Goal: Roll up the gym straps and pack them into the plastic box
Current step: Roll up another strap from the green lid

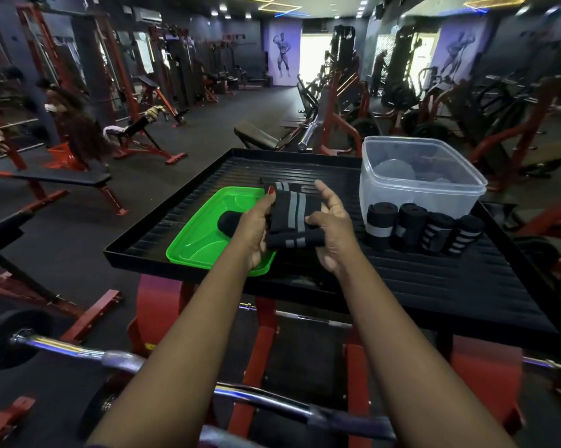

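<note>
Both hands hold a black gym strap with grey stripes (290,210) over the black ribbed tray (434,276). Its near end is partly rolled into a tube between my palms; the rest lies flat, running away from me. My left hand (256,227) grips the strap's left edge and my right hand (332,226) pinches its right side. Several rolled straps (423,231) stand in a row on the tray in front of the clear plastic box (421,176). A black rolled strap (229,223) lies in the green lid (201,234).
The tray sits on a red metal stand (263,334). A chrome barbell (78,350) crosses below my arms. Red gym benches and machines fill the floor to the left and right. A person (73,124) sits at far left.
</note>
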A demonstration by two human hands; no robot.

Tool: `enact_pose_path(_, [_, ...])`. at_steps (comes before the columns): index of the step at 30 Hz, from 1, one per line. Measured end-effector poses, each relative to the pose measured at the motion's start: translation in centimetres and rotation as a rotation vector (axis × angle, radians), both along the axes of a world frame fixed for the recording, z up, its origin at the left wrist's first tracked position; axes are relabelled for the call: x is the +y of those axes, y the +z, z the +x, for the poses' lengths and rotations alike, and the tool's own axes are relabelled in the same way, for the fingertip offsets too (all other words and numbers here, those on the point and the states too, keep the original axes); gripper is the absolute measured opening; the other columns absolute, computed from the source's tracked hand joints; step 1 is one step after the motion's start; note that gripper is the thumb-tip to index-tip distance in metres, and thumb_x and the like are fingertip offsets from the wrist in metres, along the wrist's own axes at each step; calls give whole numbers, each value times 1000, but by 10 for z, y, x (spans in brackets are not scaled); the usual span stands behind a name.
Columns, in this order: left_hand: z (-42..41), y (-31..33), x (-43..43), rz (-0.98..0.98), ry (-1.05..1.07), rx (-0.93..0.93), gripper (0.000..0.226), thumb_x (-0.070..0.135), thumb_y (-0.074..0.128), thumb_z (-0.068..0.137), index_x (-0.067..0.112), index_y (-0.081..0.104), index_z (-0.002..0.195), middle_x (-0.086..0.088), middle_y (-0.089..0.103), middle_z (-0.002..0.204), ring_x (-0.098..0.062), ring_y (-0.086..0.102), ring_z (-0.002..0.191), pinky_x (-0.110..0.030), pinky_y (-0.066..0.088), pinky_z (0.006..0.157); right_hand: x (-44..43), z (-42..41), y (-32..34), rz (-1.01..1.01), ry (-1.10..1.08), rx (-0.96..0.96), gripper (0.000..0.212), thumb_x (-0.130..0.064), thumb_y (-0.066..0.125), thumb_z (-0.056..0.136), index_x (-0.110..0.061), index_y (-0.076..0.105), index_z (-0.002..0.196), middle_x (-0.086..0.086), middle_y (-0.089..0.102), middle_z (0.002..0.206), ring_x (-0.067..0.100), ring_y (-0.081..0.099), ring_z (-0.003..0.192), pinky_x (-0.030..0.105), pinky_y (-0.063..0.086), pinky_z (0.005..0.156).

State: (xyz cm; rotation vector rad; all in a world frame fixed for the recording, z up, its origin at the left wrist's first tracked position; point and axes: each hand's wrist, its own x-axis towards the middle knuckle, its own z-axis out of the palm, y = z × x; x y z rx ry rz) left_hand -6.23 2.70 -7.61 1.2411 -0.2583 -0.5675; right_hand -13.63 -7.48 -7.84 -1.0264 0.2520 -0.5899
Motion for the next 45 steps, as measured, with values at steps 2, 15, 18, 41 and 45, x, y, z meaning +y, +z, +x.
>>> enact_pose_path(2, [-5, -2, -6, -37, -25, 30, 34, 43, 51, 94, 14, 67, 104, -7, 72, 88, -19, 69, 70, -27, 56, 58, -4, -9, -1, -60, 3, 82, 64, 20, 36, 79, -17, 54, 128, 7, 63, 104, 19, 61, 85, 32, 51, 71])
enact_pose_path(15, [-24, -11, -23, 133, -32, 72, 17, 6, 57, 85, -4, 67, 96, -23, 67, 89, -28, 67, 64, -40, 59, 62, -34, -47, -14, -1112, -255, 694, 36, -7, 48, 93, -25, 65, 119, 3, 58, 122, 19, 57, 104, 31, 47, 86])
enact_pose_path(18, [-20, -8, -21, 126, -40, 155, 21, 21, 46, 96, 8, 59, 87, -13, 62, 76, -22, 61, 55, -29, 55, 48, -44, -50, -21, -1358, -138, 585, 38, -7, 58, 89, -27, 66, 121, 3, 49, 112, 22, 54, 103, 36, 48, 92])
enact_pose_path(41, [-29, -25, -41, 91, 172, -492, 90, 46, 78, 60, 32, 38, 140, 1, 53, 136, -16, 51, 125, -34, 38, 110, 9, -20, -4, -1277, -8, 400, 35, -3, 52, 93, -1, 55, 129, 20, 62, 125, 28, 59, 112, 19, 39, 86])
enact_pose_path(45, [-19, -23, -39, 271, 281, -619, 68, 2, 44, 74, 12, 42, 141, -8, 48, 141, -22, 45, 131, -34, 31, 114, -4, -12, -7, -1390, 100, 597, 32, -8, 52, 90, -4, 62, 120, 21, 65, 121, 38, 59, 112, 36, 46, 88])
